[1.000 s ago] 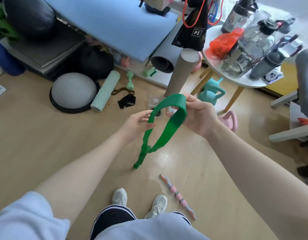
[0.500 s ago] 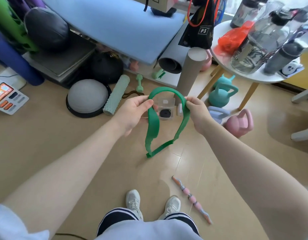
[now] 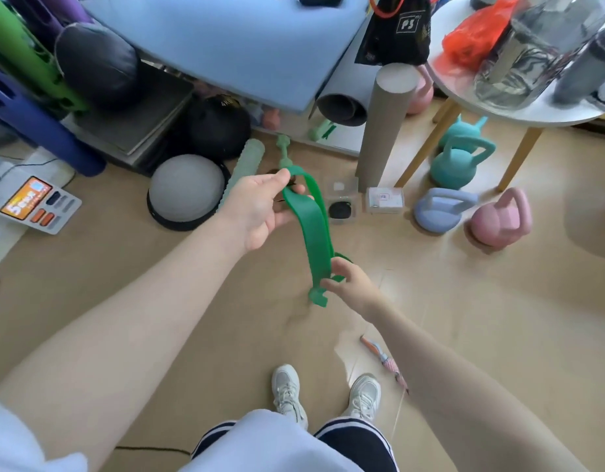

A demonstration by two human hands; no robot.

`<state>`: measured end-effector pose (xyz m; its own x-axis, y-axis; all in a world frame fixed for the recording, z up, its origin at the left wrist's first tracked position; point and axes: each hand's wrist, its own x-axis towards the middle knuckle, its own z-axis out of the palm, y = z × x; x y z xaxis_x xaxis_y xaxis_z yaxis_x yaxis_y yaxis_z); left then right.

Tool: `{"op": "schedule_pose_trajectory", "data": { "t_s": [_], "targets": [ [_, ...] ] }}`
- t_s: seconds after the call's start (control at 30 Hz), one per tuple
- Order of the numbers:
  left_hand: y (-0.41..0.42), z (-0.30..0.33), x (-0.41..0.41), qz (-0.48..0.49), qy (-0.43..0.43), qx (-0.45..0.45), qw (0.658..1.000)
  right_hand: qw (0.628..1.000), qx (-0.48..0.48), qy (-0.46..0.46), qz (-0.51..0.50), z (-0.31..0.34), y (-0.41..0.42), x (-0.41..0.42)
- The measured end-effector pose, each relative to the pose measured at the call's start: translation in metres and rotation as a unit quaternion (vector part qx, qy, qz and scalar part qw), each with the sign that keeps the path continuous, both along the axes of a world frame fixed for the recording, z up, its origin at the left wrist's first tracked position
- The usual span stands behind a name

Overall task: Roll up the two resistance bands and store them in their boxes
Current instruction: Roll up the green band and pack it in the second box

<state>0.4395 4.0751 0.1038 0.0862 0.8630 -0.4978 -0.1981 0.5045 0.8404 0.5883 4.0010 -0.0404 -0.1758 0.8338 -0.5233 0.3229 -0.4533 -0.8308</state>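
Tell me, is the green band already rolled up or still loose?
Still loose. The green band hangs as a long loop between the left hand and the right hand.

Left hand [image 3: 260, 212] raised out in front, forearm bare and stretched forward, thumb and fingers pinching the top of the green band [image 3: 314, 233]. Right hand [image 3: 348, 284] lower and nearer the body, fingers curled round the band's hanging lower part, arm reaching in from the right. Hands apart, one above the other.
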Motion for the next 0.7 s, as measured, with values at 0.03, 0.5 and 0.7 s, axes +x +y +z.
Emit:
{"op": "schedule_pose_trajectory", "data": {
  "t_s": [0.03, 0.5, 0.7],
  "targets": [
    [0.005, -0.003, -0.005, 0.029, -0.025, -0.014, 0.999, 0.999, 0.008, -0.032, -0.008, -0.002, -0.002, 0.002],
    [-0.068, -0.069, -0.009, -0.154, 0.114, 0.082, 0.978, 0.944, -0.071, 0.221, -0.236, 0.109, 0.03, -0.014],
    [-0.055, -0.01, -0.004, -0.051, 0.189, 0.194, 0.961, 0.988, 0.015, 0.039, -0.149, 0.134, 0.033, -0.01]
  ]
}}
